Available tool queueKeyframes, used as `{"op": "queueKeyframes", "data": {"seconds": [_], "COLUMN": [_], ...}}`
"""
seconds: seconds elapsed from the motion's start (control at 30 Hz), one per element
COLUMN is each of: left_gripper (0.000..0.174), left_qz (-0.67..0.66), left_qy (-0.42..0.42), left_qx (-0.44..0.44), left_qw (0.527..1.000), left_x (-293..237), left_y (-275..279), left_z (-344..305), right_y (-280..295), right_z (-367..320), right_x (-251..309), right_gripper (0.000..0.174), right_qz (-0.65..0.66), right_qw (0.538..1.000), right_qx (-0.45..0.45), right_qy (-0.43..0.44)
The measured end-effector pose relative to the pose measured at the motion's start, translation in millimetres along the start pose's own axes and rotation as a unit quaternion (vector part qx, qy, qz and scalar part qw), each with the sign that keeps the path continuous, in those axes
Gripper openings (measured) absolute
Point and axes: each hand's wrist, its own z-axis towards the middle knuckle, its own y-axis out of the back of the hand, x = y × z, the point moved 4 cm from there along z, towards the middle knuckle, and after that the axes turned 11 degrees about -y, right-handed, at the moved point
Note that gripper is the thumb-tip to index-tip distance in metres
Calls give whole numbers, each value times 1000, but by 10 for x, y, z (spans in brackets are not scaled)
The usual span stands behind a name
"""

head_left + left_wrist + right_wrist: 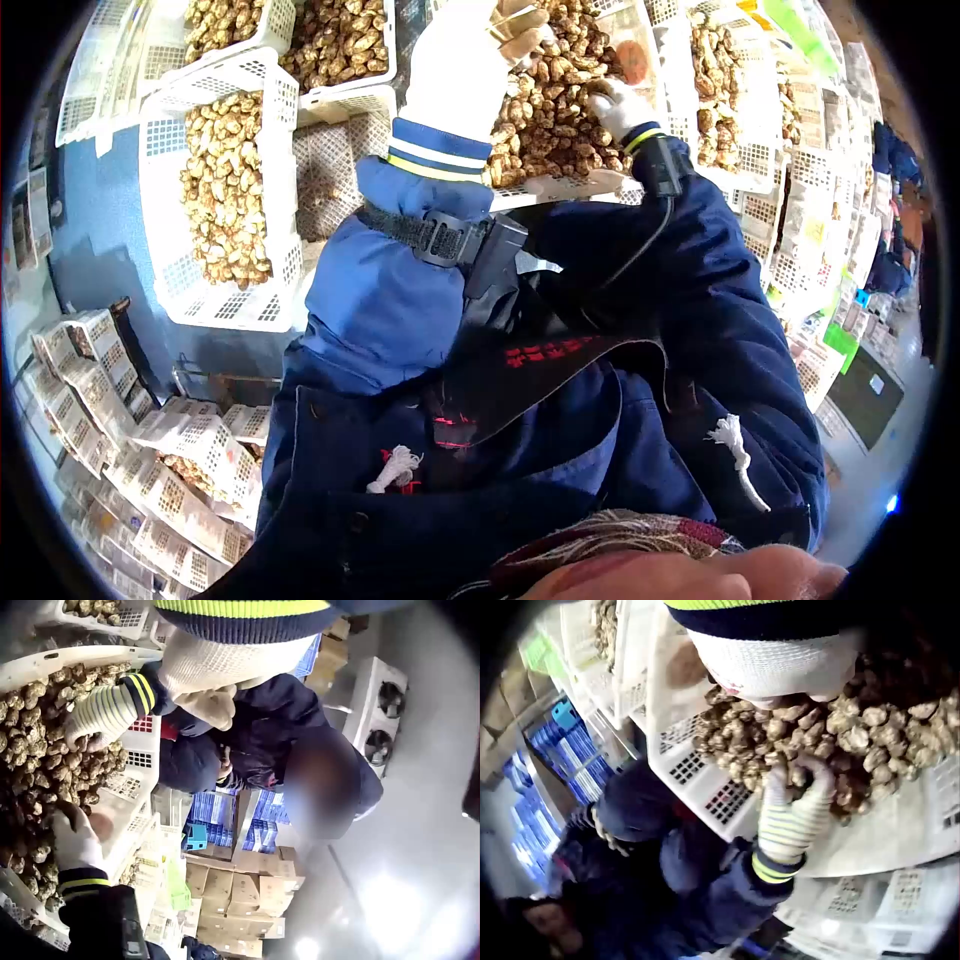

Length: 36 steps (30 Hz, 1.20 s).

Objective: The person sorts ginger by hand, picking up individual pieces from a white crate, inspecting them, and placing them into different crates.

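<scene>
Brown mushrooms (560, 130) fill a white plastic crate (545, 188) in front of me. My white-gloved right hand (615, 105) is down among them at the right side, its thumb and fingers curled on a dark mushroom. In the right wrist view the back of this hand (776, 667) covers its fingertips. My left hand (455, 75), also gloved, hangs over the crate's left part. In the left wrist view its fingers (210, 709) are bent inward, and I cannot tell whether something is between them. Opposite, another person's striped glove (795, 817) reaches fingers and thumb into the same mushrooms.
More mushroom crates stand at left (225, 190) and right (720, 90). The other person (255, 742) leans in close over the far side. Cardboard boxes (236, 900), blue packs (214, 810) and a fan unit (379, 712) are farther back.
</scene>
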Motion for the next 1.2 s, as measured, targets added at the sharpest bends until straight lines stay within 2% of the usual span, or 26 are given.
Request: {"op": "queueKeyframes", "data": {"seconds": [0.03,0.07,0.13,0.2,0.23,0.27,0.3,0.37,0.4,0.43,0.5,0.53,0.57,0.6,0.67,0.77,0.83,0.87,0.9,0.93,0.97,1.0,1.03,1.1,1.13,1.2], "left_gripper": [30,30,31,30,29,29,29,28,28,28,28,28,28,27,27,28,29,30,29,29,29,30,31,32,32,32], "left_qz": [-1,-2,-17,-31,-37,-36,-34,-34,-38,-45,-32,-24,-16,-8,-9,-12,-5,24,35,46,57,22,57,21,23,27], "left_qy": [0,0,21,22,21,12,3,-2,2,7,21,20,20,20,37,38,12,0,-2,-4,-6,3,-13,-4,5,22], "left_qx": [3,7,-9,-23,-31,-22,-14,-2,2,6,3,-1,-5,-9,-12,18,1,6,0,-8,-16,0,5,-4,-9,-13], "left_qw": [1000,1000,1000,999,999,999,999,999,999,999,999,1000,1000,1000,999,999,1000,1000,999,999,998,1000,998,1000,1000,999], "left_x": [-33,-68,-33,-46,-57,-67,-70,-65,-51,-26,-17,-19,-15,-7,5,30,9,-13,-34,-56,-63,-68,-73,-96,-107,-125], "left_y": [-11,-37,66,55,47,29,10,5,23,35,37,11,-14,-32,-51,22,34,15,-18,-47,-40,-57,-65,-84,-81,-86], "left_z": [-35,-64,-14,-31,-40,-55,-74,-81,-61,-40,2,-2,-15,-26,-37,5,-36,-46,-60,-67,-59,-60,-102,-100,-99,-83], "right_y": [-155,25,-476,-323,-67,-82,-226,-537,-390,-273,-275,-259,-241,-169,-142,44,0,-22,-118,-205,-295,-428,-531,-716,-819,-789], "right_z": [397,390,1025,852,458,310,284,435,425,422,535,552,566,533,475,256,261,261,231,210,197,245,305,493,564,588], "right_x": [-507,-500,-1367,-1111,-484,-167,-65,-167,-99,-63,-418,-585,-747,-819,-876,-562,-306,-178,-54,60,148,164,199,244,261,326], "right_gripper": [33,27,26,36,42,50,51,51,53,54,49,43,37,31,30,29,39,44,43,50,57,62,59,56,53,54], "right_qz": [195,325,405,148,-5,-133,-205,-264,-237,-171,-65,150,421,601,639,694,534,445,291,112,-71,-101,-108,-216,-256,-252], "right_qw": [980,939,907,981,996,988,978,963,964,976,995,985,898,779,740,670,815,870,943,989,996,993,992,972,961,961], "right_qx": [17,94,-72,-107,-79,-26,7,16,81,95,10,58,119,168,202,257,218,200,149,96,38,47,23,90,107,111], "right_qy": [35,-62,-86,-71,-43,-75,-48,-52,-94,-96,-69,-56,-53,-56,-55,-48,-59,-66,-57,-11,39,39,56,-29,-15,29]}}
